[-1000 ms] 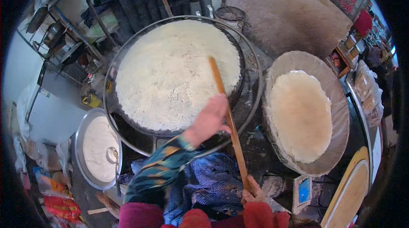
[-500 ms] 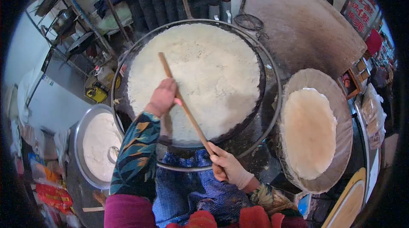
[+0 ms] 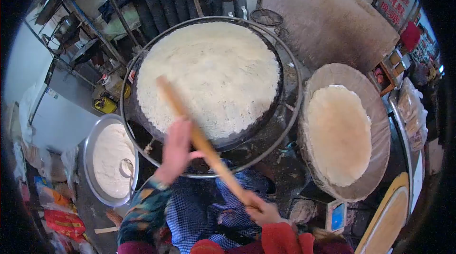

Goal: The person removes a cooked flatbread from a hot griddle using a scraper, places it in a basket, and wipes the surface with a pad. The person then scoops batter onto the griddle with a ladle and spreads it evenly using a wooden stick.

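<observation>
A long, flat wooden stick slants over the near left part of a large round griddle, its far end above the pale batter layer and its near end close to the person's body. The layer covers most of the griddle, leaving a dark margin that is widest on the near side; its surface is uneven, with small pits and ridges. The right hand is closed around the near end of the stick, outside the metal ring that encircles the griddle. The left hand lies against the stick farther up, at the near left edge of the griddle, its fingers close together and its thumb stretched out to the right; it is blurred, so whether it grips or only presses cannot be told. The stick is blurred too, and whether its far end touches the layer cannot be told. To the left of the griddle, a metal basin holds a whitish mixture with a ladle in it. To the right, a thin round flatbread lies flat on a cloth-covered round tray, browned over its middle and paler at the rim. A blue checked apron covers the person's lap.
</observation>
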The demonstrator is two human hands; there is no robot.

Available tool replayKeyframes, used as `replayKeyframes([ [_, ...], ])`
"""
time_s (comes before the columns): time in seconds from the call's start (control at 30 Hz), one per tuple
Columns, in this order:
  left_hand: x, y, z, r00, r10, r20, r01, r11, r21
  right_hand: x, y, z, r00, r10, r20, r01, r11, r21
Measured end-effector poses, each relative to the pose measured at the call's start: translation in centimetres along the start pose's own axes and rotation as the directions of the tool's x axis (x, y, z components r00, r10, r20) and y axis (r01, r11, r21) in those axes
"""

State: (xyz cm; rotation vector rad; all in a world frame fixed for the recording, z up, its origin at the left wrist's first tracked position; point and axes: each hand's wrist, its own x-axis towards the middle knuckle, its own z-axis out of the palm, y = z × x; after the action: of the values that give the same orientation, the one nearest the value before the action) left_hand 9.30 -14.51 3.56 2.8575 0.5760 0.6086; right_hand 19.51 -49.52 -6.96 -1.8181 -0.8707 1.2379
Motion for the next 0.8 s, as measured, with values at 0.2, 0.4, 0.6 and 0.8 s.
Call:
replayKeyframes([
  [0.2,14.9,9.1,14.9,0.869,0.490,0.071,-0.477,0.867,-0.144,-4.4,-6.8,-4.7,0.868,0.437,-0.233,-0.203,0.744,0.637],
  [0.4,18.7,1.1,11.9,0.901,0.383,0.203,-0.420,0.889,0.184,3.4,-7.9,-7.8,0.967,-0.055,0.249,-0.238,0.151,0.959],
  [0.6,16.1,-11.8,7.5,0.980,0.150,0.131,-0.177,0.958,0.224,12.4,-14.0,-6.1,0.885,-0.083,0.459,-0.437,0.195,0.878],
  [0.8,6.4,-21.2,1.6,0.994,-0.060,0.093,0.036,0.970,0.239,17.2,-17.6,0.6,0.910,0.014,0.413,-0.318,0.662,0.678],
])
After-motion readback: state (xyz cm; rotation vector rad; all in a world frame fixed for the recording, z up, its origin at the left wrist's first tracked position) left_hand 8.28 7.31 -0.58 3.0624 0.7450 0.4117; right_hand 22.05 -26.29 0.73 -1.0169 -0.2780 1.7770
